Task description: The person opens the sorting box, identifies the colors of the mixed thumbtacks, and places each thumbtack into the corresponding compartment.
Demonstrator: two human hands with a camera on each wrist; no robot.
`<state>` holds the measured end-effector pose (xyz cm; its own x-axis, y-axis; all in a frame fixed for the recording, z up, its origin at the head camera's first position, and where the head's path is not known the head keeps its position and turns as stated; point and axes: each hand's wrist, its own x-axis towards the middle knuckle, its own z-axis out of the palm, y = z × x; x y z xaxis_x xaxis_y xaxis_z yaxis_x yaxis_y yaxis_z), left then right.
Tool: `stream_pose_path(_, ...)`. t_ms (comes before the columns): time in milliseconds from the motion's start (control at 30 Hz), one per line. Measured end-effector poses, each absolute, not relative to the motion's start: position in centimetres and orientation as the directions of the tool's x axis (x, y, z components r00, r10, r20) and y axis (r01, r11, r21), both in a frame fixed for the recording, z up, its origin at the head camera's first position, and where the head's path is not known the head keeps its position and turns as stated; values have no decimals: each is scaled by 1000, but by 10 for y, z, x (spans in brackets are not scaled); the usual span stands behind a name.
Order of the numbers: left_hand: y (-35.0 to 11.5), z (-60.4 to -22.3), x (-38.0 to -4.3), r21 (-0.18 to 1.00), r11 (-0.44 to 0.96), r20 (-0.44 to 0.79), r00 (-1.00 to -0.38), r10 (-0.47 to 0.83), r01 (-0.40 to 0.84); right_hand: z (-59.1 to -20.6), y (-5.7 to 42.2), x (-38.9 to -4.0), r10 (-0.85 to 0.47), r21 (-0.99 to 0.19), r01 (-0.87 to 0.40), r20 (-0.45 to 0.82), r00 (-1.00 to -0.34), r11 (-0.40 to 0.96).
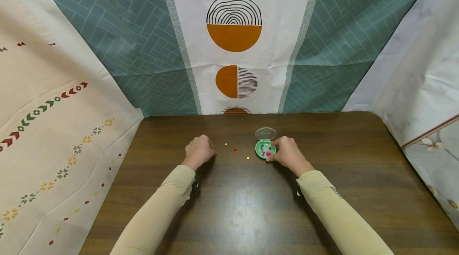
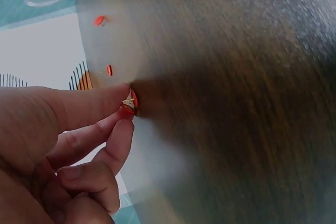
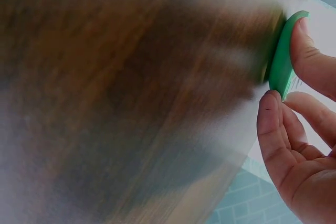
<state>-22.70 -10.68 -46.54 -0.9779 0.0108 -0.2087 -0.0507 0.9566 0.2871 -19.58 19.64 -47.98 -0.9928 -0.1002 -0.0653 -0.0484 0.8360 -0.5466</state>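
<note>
At the left of the table's back half, my left hand (image 1: 201,151) pinches red thumbtacks (image 2: 134,100) with brassy pins between thumb and fingertips; how many cannot be told. My right hand (image 1: 289,153) grips the rim of a small round green case (image 1: 259,152), thumb on the near side and fingers on the far side. The case's clear lid (image 1: 265,133) stands open toward the back. Inside lie several pink and red tacks (image 1: 268,154). Between the hands are loose tacks: a red one (image 1: 235,150), a gold-looking one (image 1: 226,144) and another gold-looking one (image 1: 248,158).
The dark wooden table (image 1: 236,207) reflects light near its middle. A patterned cloth (image 1: 233,59) hangs along its back edge, with a cream cloth (image 1: 64,135) on the left and a pale one (image 1: 419,87) on the right.
</note>
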Motion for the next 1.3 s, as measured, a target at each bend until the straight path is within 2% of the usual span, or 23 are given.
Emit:
stream_pose_path(267,-105,-466,-226,308,951,-171,-985,23,-31,-479,197,-196,-99,-549,-43,-72,-993,835)
stream_pose_path(567,-102,-464,-226,462,887,-31,-999,38,19,-479,197,-195,-104,-546,-56,-58,-993,836)
stream_pose_path(767,-98,-467,-228,619,785,-13,-1000,7,-2,-480,197,-196,-103,-548,-51,-65,-993,835)
stream_pose_path(967,-92,-471,-231,786,615,37,-998,40,54,-481,197,-196,-102,-551,-50,-65,-993,833)
stream_pose_path(1300,-77,-468,-230,837,522,134,-987,91,162,-481,197,-196,-99,-561,-37,-80,-992,827)
